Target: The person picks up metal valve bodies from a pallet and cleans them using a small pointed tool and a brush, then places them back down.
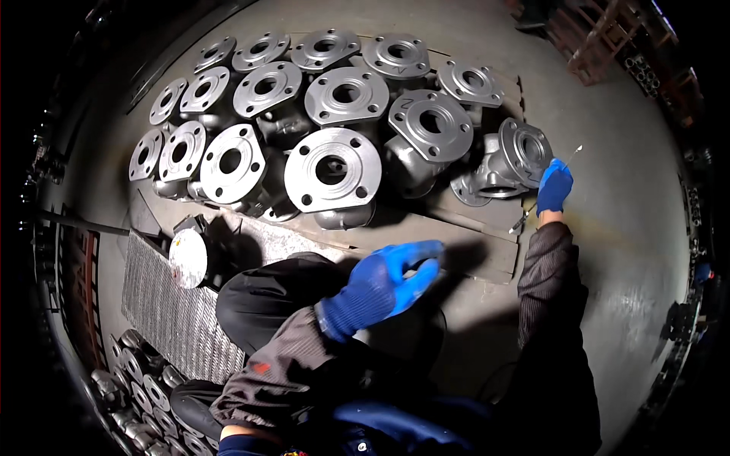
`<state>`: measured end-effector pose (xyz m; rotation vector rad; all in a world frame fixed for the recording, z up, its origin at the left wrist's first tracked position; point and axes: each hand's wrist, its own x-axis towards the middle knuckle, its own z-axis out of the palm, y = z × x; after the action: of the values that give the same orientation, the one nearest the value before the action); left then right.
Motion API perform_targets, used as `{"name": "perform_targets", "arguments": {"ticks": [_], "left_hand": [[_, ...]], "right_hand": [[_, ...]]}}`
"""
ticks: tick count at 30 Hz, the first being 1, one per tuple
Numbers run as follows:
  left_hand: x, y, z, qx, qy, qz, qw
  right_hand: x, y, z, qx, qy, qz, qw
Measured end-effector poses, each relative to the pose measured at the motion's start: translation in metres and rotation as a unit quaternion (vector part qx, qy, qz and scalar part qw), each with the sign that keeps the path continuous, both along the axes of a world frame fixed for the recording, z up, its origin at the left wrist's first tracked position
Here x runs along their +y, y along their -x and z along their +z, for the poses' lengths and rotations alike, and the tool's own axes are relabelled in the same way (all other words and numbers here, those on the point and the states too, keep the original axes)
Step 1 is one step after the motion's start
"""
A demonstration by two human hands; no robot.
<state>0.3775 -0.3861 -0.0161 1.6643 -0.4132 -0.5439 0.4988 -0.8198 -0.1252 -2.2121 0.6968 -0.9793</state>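
My right hand [555, 187], in a blue glove, is closed around a thin rod [573, 155] with a small pale tip; its darker lower end shows below the hand. I cannot make out what kind of tool it is. Close beside that hand lies a grey flanged valve body [523, 152], tilted, with a round side opening facing me. My left hand [372, 292], also gloved in blue, hovers in front of the castings. Its thumb and fingers are curved with a gap between them, and nothing shows in it. Nearest to it is a valve body with a round, flat-sided flange [356, 163].
Several more flanged valve bodies [346, 93] stand in rows on wooden boards [456, 242]. A ribbed metal plate [171, 311] and a round pale disc [188, 258] are at my left. More castings [144, 395] lie at lower left. A reddish rack [601, 45] stands far right.
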Motion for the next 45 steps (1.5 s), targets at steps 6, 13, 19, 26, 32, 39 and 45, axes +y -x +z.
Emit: {"name": "perform_targets", "arguments": {"ticks": [6,13,19,26,32,39,45], "left_hand": [[0.071,0.027,0.016,0.053,0.049,0.159,0.985],[0.076,0.019,0.018,0.056,0.065,0.196,0.977],[0.061,0.010,0.016,0.144,0.063,0.218,0.963],[0.039,0.005,0.021,0.049,-0.005,0.144,0.988],[0.032,0.003,0.019,0.137,0.016,0.120,0.983],[0.071,0.010,0.003,-0.040,-0.015,0.165,0.985],[0.087,0.020,-0.007,-0.174,-0.177,0.265,0.932]], "right_hand": [[-0.002,-0.030,0.026,0.178,0.471,0.086,0.860],[-0.021,-0.070,0.046,0.169,0.475,0.152,0.850],[-0.008,-0.108,0.068,0.150,0.158,0.268,0.938],[-0.028,-0.093,0.056,0.101,0.170,0.290,0.936],[-0.150,-0.062,0.030,0.229,0.513,0.066,0.825],[-0.103,-0.149,0.063,0.293,0.622,0.085,0.721],[0.239,-0.046,-0.025,0.095,0.238,0.416,0.873]]}}
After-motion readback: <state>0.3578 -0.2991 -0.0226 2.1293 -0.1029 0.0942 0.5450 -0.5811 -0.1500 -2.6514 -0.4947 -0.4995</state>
